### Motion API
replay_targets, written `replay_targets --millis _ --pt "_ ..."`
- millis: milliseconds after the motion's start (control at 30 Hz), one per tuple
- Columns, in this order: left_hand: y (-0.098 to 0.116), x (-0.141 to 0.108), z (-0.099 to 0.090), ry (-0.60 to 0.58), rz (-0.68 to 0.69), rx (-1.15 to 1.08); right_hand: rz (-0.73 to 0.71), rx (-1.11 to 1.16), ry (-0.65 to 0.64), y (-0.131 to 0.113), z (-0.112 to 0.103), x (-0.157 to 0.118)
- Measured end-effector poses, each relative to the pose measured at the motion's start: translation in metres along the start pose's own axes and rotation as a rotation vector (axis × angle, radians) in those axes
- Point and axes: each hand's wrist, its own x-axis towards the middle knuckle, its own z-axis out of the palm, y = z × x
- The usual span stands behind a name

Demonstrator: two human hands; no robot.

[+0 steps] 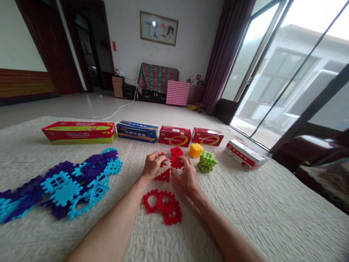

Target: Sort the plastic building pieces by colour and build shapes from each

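Red notched plastic pieces lie in the middle of the quilted surface. My right hand [187, 174] has its thumb and fingers around a red piece [176, 162], at that piece's right edge. To its left, my left hand [154, 163] is curled with its fingertips together; whether anything is between them is too small to tell. A red triangular piece [164, 175] lies between the hands, and another red piece [176, 151] is just beyond them. Nearer to me rests a group of red pieces [166, 203]. A yellow cube [195, 150] and a green cube [207, 161] stand right of my right hand.
Purple and blue pieces [67, 189] are piled at the left. Along the far side stand a red-yellow box [80, 133], a blue box [137, 131] and two red boxes [175, 136] [207, 137]. A white-red box [245, 155] sits at the right.
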Motion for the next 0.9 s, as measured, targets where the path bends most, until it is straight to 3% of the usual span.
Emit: replay_targets --millis 100,333,467,667,900 --pt "0.0 0.003 -0.001 0.138 0.016 -0.043 -0.02 -0.055 -0.009 0.008 0.001 0.023" --pt "-0.001 0.004 -0.001 0.151 -0.007 -0.014 -0.012 -0.189 -0.056 0.014 0.012 0.066" --pt "0.0 0.005 0.0 0.15 0.001 -0.028 0.012 -0.229 -0.096 0.021 0.018 0.066" --pt "-0.001 0.005 0.0 0.145 -0.001 -0.031 -0.051 -0.234 -0.054 0.029 0.026 0.06" --pt "-0.001 0.005 0.001 0.142 -0.009 -0.008 0.017 -0.332 -0.131 0.024 0.034 0.065"
